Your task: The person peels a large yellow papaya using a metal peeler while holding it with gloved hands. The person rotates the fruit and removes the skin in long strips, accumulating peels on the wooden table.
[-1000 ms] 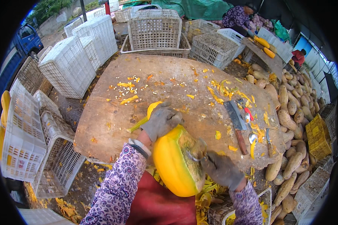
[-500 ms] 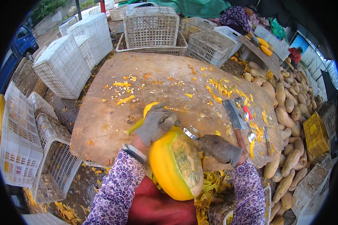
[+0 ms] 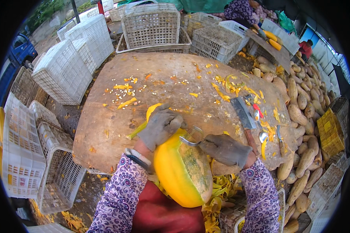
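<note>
Counter (image 3: 155, 91), nr edge: L hand (image 3: 161, 126) curled tight on pumpkin (image 3: 175, 169), R hand (image 3: 225, 149) gripping peeler (image 3: 188, 143); prob. mid-peel, next stroke needs steadying.

The pumpkin (image 3: 175, 169) and peeler (image 3: 189, 143) block the space between your left grip (image 3: 160, 127) and right grip (image 3: 226, 150). Ahead, the middle of the surface (image 3: 167, 95) gives you open room; rightward, cleaver (image 3: 243, 112), spoon (image 3: 263, 136) and knife (image 3: 279, 133) obstruct you.
</note>
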